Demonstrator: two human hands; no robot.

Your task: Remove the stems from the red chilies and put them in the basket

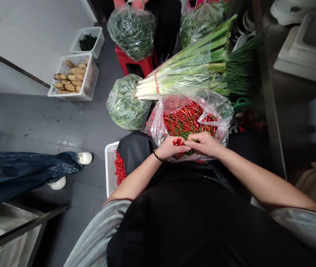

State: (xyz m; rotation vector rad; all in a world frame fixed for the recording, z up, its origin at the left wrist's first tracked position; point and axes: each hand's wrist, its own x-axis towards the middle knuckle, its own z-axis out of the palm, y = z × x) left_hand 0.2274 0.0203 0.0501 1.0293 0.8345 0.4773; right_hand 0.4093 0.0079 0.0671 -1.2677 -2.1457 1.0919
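While the left hand [171, 147] curls closed around several red chilies [178, 141], the right hand [206, 143] pinches shut beside them (what it grips cannot be told) above the open plastic bag [222, 105]. Stem removal appears in hand; the next move calls for a precise pull.

Upper left: white basket [71, 97] of tan tubers [71, 78]. Top centre: bagged greens [131, 33] on red stool [121, 58]. Above centre: banded green stalks [186, 68]. Left: co-worker's jeans [27, 168], white shoes [85, 158].

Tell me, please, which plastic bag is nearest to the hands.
The open bag of red chilies, under the left hand and right hand; other bags, farther away, hold greens.
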